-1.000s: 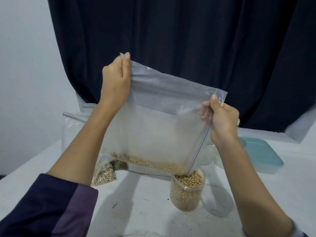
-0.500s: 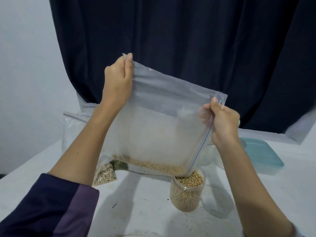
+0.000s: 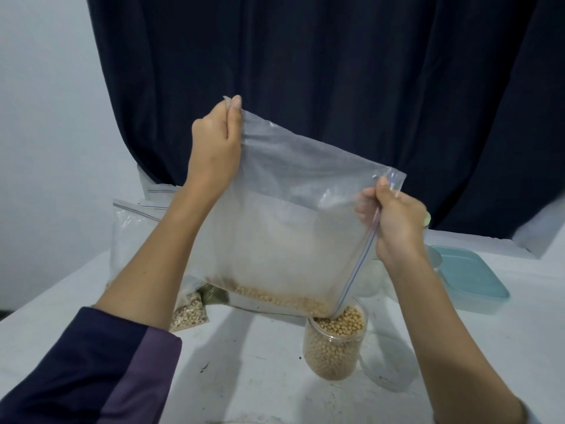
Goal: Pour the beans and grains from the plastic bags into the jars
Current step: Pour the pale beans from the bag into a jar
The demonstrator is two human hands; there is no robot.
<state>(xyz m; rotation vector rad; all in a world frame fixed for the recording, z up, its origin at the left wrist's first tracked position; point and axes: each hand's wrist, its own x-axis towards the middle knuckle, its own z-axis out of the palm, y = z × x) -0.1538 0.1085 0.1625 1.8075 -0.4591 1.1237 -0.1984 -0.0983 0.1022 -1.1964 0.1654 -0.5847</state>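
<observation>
Clear thin plastic bag (image 3: 284,228), limp, crinkled, blue zip line along lower right edge. Left hand (image 3: 215,145) pinches top corner between fingers; right hand (image 3: 394,221) fingers pinch zip corner. Tan round beans (image 3: 275,296) lie along bottom fold, funnelling toward open corner over jar (image 3: 333,347). Jar clear, cylindrical, on white desk (image 3: 244,368), almost full. Risk: beans overtop rim, bounce across desk; floppy corner may slip off mouth if bag sways. Teal lidded container (image 3: 470,280) well apart.

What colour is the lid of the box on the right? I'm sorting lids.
Pale teal, on the box lid, seen in the head view.
</observation>
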